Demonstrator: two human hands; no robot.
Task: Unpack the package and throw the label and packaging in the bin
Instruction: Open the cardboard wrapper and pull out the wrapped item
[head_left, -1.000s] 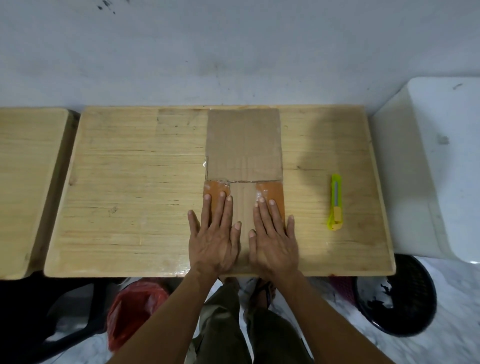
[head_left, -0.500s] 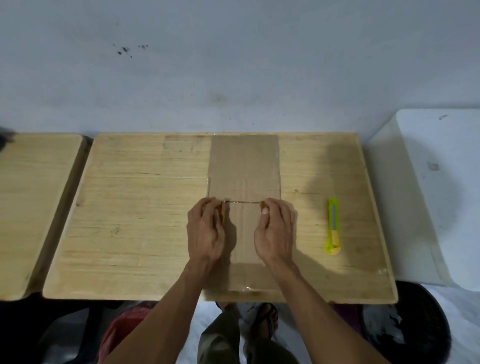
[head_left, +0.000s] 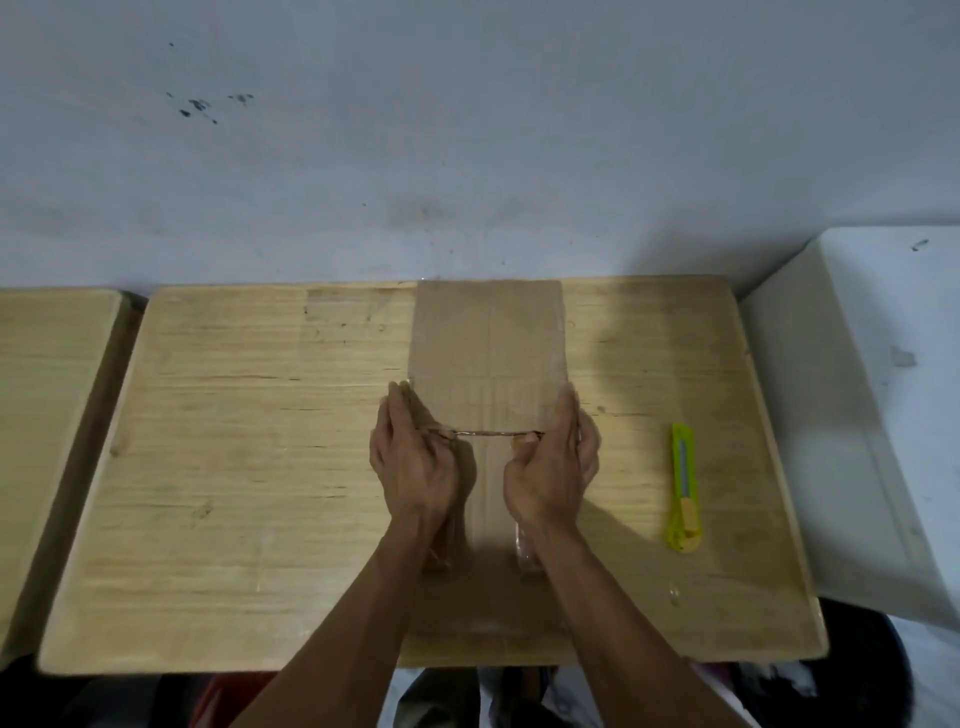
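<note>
A flattened brown cardboard package (head_left: 488, 343) lies lengthwise in the middle of the wooden table (head_left: 249, 467), reaching the far edge. My left hand (head_left: 413, 462) and my right hand (head_left: 550, 467) grip the near flap at its two sides and hold it lifted, so its top edge shows as a thin line between my thumbs. Bits of clear tape stick out below my wrists. No label is visible.
A yellow-green utility knife (head_left: 683, 488) lies on the table right of the package. A white appliance (head_left: 872, 415) stands at the right. A second wooden table (head_left: 47, 405) adjoins on the left. A black bin (head_left: 883, 675) sits below at right, something red (head_left: 228, 696) below left.
My hands went from lying flat on the near flap to gripping its sides and lifting it up and away from me. The camera tilted upward.
</note>
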